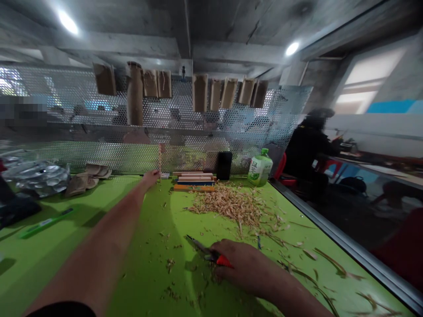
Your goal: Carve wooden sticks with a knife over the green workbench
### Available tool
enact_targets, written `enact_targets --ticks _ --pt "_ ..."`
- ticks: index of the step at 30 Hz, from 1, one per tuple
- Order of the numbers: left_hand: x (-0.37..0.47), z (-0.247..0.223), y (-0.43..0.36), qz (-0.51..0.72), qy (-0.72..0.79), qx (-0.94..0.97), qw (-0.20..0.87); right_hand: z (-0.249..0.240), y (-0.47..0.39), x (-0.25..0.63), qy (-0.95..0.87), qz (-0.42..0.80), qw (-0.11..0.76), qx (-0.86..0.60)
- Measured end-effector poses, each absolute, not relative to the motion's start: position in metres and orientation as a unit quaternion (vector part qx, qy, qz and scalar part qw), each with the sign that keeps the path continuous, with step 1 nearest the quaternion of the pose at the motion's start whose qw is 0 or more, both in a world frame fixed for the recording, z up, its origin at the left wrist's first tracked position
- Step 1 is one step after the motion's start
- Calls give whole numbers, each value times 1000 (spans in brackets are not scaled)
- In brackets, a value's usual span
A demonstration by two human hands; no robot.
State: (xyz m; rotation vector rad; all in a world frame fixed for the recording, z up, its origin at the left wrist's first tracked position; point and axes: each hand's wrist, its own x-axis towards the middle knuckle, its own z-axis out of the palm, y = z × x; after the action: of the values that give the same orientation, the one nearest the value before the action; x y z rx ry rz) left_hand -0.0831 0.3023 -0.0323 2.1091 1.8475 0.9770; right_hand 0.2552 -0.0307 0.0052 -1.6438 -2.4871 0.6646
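Strip [160,157], thin and pale, standing at the far edge of the green table [142,264] in front of the mesh screen [185,123]. Its long axis is near vertical, and its lower part meets the fingertips of the left hand [151,177], the nearer of the two, which lies just to its left. The left fingers are drawn together and appear to pinch the strip; the exact contact is too small to make out. Just right of the strip lies a low stack of narrow pieces [194,188], long axes running crosswise. The right hand [244,262] is well apart, on the near side, its fingers wrapped around red-handled pliers [209,254] whose tips point forward and left. Beyond the pliers, to the right, spread wood shavings [231,200].
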Motion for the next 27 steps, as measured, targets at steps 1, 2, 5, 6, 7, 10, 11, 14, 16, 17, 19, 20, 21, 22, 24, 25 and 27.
enact_targets --ticks 1,2,5,6,7,10,11,14,16,17,19,20,21,22,24,25,27 --pt "-83 -30 300 328 629 701 73 5 -31 255 -813 218 45 -538" --pt "-82 -27 296 330 639 693 56 5 -31 256 -813 219 47 -537" --pt "-78 -15 286 355 654 668 -12 6 -30 256 -814 221 47 -535" --pt "-74 -11 284 360 651 667 -32 7 -31 256 -814 222 46 -534" --pt "-69 -8 281 360 644 673 -49 7 -31 256 -814 224 47 -534" --pt "-45 -4 275 324 586 740 -62 9 -31 254 -813 227 45 -535" --pt "-36 -4 273 301 557 772 -56 10 -31 254 -812 228 43 -536" --pt "-9 -10 267 228 462 857 -28 12 -31 253 -810 233 38 -536" --pt "5 -14 262 192 414 890 -14 13 -31 253 -811 235 40 -534" --pt "10 -15 260 179 398 900 -9 13 -31 253 -812 236 39 -532" --pt "16 -18 257 161 381 911 -4 14 -31 253 -812 234 36 -533" --pt "19 -19 255 154 378 913 -2 14 -31 254 -813 233 33 -533" --pt "20 -20 254 149 378 914 -2 14 -31 254 -813 232 31 -533" --pt "21 -21 254 145 379 914 -1 14 -32 255 -814 231 33 -531" --pt "23 -23 252 142 385 912 3 13 -32 256 -818 229 38 -526" --pt "23 -23 252 143 389 910 7 11 -31 256 -820 228 40 -524" --pt "24 -23 250 153 396 905 19 9 -31 257 -822 227 41 -521"
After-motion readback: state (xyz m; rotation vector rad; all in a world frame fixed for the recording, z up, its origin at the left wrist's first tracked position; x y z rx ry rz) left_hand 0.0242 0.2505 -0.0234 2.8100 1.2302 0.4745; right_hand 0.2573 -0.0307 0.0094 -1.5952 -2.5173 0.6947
